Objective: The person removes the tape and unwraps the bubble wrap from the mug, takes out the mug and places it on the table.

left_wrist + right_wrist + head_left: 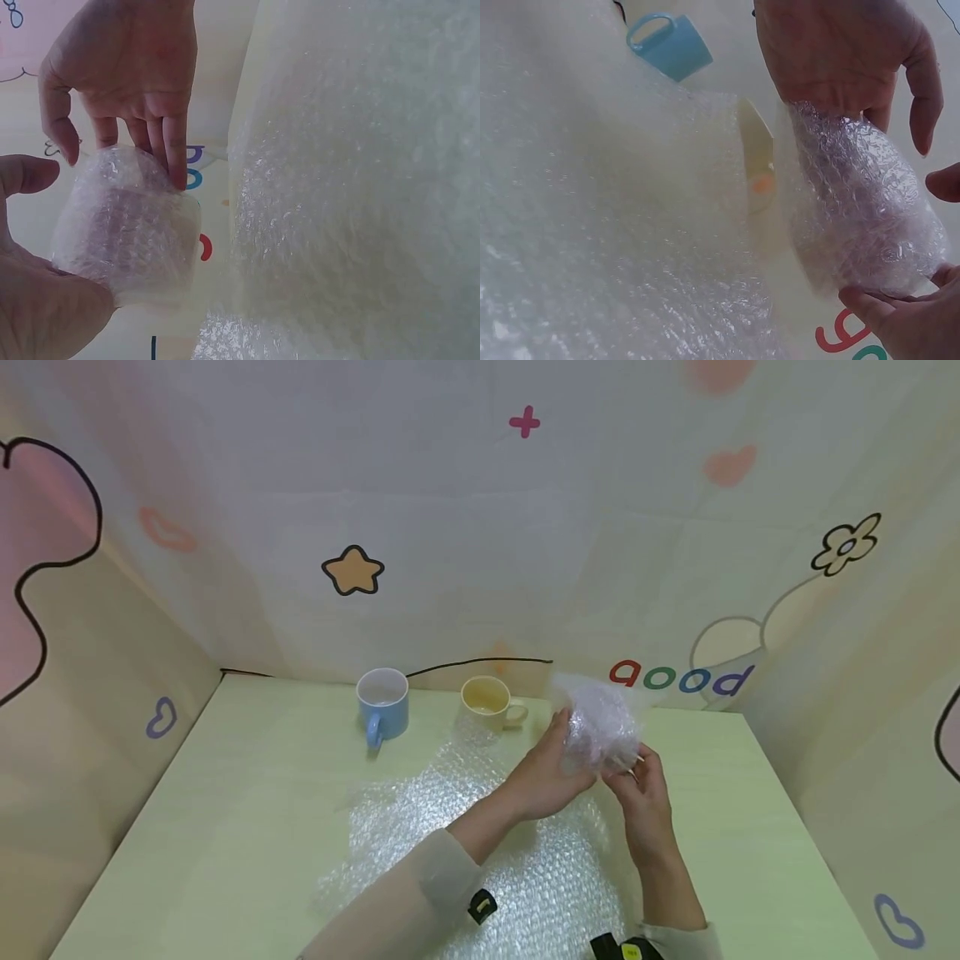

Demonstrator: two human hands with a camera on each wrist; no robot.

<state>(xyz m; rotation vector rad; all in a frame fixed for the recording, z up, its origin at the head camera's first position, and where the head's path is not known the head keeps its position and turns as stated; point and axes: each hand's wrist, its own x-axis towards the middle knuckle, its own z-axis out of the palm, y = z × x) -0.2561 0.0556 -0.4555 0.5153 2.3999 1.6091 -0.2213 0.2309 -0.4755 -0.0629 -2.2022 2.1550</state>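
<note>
A bundle of bubble wrap [602, 727] is raised over the right back part of the table, with a pinkish shape showing dimly through its layers. My left hand [543, 781] holds the bundle from its left and below, its fingers partly hidden behind the wrap. At the other end, my right hand [135, 71] lays fairly straight fingers on the wrap, with its thumb apart from them. Below both hands a loose sheet of bubble wrap [547, 881] spreads over the table, its far corner reaching a yellow mug [486, 702].
A light blue mug [383, 703] stands upright at the back of the table [247, 793], left of the yellow one, handle toward me. Printed fabric walls [450, 527] close off the back and both sides. Each wrist carries a small black device.
</note>
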